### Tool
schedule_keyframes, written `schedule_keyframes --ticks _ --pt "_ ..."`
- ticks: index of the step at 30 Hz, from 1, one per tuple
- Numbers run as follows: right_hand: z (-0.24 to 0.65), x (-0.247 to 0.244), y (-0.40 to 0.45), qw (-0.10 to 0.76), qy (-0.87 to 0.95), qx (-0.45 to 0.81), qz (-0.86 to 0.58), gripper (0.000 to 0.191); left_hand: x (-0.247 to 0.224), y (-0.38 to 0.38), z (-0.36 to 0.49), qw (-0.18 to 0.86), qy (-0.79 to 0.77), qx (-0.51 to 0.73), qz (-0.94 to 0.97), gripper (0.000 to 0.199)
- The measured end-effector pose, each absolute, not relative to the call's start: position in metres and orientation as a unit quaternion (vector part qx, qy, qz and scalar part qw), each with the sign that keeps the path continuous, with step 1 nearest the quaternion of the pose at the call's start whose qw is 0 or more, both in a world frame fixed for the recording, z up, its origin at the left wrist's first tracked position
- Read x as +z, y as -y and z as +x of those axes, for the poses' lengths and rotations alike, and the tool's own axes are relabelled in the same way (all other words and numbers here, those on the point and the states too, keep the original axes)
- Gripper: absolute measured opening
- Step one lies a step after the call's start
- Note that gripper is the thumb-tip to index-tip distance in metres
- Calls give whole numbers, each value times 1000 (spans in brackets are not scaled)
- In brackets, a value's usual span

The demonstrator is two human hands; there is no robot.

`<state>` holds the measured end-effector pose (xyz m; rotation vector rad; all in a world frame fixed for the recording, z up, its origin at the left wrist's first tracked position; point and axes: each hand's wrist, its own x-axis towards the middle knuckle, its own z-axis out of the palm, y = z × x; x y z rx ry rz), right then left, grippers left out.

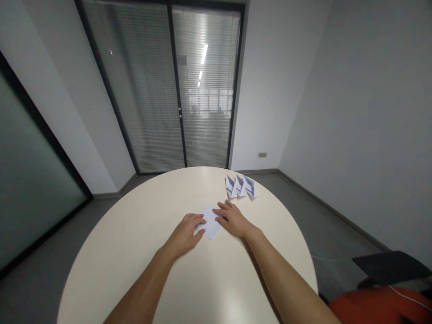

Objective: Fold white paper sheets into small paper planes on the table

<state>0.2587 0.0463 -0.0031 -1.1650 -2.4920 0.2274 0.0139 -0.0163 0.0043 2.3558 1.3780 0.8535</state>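
A small white sheet of paper (211,227), turned with a corner toward me, lies flat on the round cream table (141,252). My left hand (189,231) rests at the paper's left corner, with its thumb and fingertips apart on it. Over the right corner, my right hand (232,219) lies with its fingers spread and its fingertips on the sheet. Beyond my right hand, three folded paper pieces (240,186) stand side by side near the table's far edge. The paper's left and right corners are partly hidden under my fingers.
Behind the table is a dark-framed glass door (205,99) with blinds. A red chair seat (367,306) and a black flat piece (391,266) are at the lower right. A wall socket (262,155) sits low on the far wall.
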Motion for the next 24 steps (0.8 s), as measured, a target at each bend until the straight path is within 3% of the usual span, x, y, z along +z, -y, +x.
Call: schedule_keyframes --ticks 10,16,24 --pt "250 14 -41 262 870 73 -412 26 1 16 14 128 -459 274 835 28" --pt "245 19 -35 250 880 175 -363 18 1 16 12 122 -454 271 840 29" --pt "246 18 -37 255 883 192 -345 10 7 19 8 133 -445 223 857 34"
